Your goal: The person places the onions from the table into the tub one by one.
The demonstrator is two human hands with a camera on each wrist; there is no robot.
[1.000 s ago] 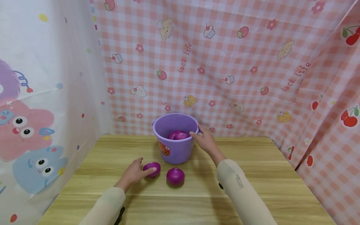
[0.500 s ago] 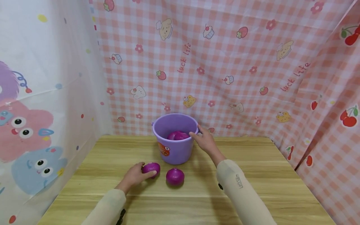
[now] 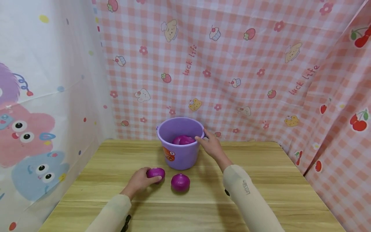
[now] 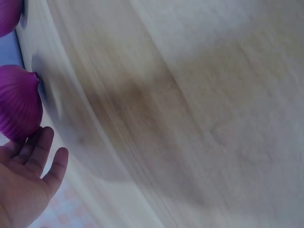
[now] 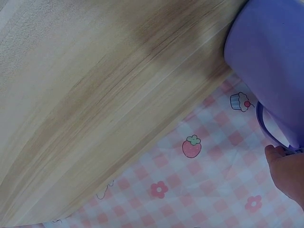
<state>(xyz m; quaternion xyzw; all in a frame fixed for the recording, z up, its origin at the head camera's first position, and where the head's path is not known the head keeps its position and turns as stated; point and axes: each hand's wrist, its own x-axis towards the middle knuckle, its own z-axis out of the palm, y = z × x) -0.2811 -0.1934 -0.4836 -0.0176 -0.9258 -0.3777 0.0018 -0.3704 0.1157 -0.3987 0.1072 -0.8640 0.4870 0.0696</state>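
Observation:
My left hand (image 3: 139,182) pinches a purple-red onion (image 3: 155,174) on the table, its thumb across the front and fingers round the far side. In the left wrist view, fingers of that hand (image 4: 29,178) touch the underside of the onion (image 4: 18,102). A second onion (image 3: 180,182) sits upright just to the right, touched by neither hand. Behind both stands a purple bucket (image 3: 182,157) with several onions (image 3: 183,140) inside, partly hidden by its wall. My right hand (image 3: 212,145) grips the bucket's right rim, thumb over the edge. The right wrist view shows the bucket's handle (image 5: 262,124) beside that hand (image 5: 289,173).
The wooden table (image 3: 255,190) ends at a pink checked cloth (image 3: 232,64) hanging close behind the bucket. A white cartoon-print cloth (image 3: 72,96) hangs along the left side. More checked cloth hangs on the right.
The left fingers have closed in round the left onion, which has moved very slightly left. My right hand and the bucket stay where they were.

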